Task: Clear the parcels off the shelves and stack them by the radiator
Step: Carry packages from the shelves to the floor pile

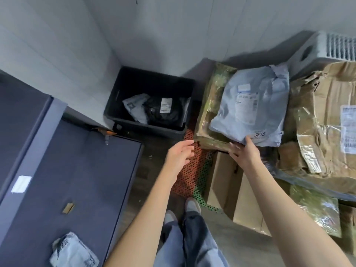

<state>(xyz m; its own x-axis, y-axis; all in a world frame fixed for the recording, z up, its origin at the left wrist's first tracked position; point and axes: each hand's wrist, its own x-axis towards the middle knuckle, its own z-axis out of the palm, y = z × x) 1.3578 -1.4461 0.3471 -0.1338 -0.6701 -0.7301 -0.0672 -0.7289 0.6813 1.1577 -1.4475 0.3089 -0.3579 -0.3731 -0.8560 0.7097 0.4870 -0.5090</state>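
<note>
The right hand [243, 152], fingers spread, touched the grey bag [250, 105] at its 6 o'clock edge; square it flat on the stack. The left hand [180, 156] hung loose and empty.

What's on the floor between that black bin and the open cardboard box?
In the head view, an orange perforated mat lies between the black bin and the cardboard box.

The right hand [243, 151] rests its straight fingers on the near edge of a pale blue parcel [250, 106]. To its right, crumpled brown parcels [325, 120] crowd close; below it an open cardboard box [229, 189] blocks the way. Leftward, past the open left hand [179, 158], lies bare floor, then a black crate [150, 101].
</note>
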